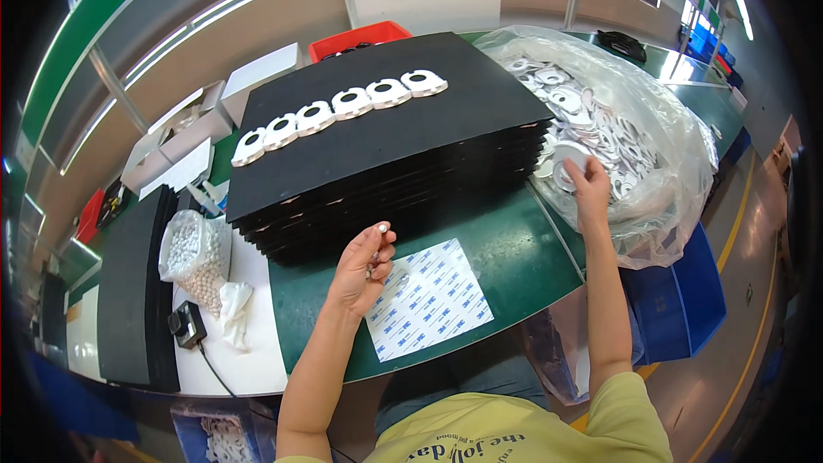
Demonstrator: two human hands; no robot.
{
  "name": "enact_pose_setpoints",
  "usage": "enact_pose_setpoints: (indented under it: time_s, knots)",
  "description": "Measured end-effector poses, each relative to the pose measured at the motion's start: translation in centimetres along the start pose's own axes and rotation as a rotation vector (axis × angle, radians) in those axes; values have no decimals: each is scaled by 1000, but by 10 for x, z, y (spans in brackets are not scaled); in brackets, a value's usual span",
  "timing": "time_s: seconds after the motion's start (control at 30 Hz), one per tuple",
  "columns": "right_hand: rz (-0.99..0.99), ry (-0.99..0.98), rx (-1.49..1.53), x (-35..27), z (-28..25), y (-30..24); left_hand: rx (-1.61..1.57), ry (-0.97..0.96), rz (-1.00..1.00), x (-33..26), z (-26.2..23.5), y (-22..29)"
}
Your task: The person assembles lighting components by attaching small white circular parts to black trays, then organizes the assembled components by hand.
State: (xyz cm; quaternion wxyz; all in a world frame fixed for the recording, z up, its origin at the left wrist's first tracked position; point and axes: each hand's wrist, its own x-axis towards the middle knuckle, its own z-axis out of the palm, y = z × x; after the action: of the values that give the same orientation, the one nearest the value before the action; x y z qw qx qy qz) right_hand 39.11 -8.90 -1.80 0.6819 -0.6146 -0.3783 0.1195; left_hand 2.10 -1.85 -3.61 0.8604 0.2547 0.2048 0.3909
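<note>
The left hand (364, 266) pinches a small white bead (383, 227) at its fingertips, ready for use, while the right hand (590, 184) grasps a white ring (567, 163) just above the open bag (660, 154).

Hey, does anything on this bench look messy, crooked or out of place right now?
Nothing stands out. Six white ring parts sit in an even row on the stack of black sheets; the left hand pinches a small white piece, and the right hand reaches into the clear bag.

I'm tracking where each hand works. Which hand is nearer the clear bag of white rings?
Right. The right hand reaches into the clear bag of white rings; the left hand is apart, above the adhesive sheet.
</note>
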Motion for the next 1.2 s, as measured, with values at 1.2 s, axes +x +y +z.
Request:
enact_pose_setpoints:
  time_s: [1.2]
  knots:
    - [134,-597,345,-140,170,-46,-32,59,63,2,-36,12]
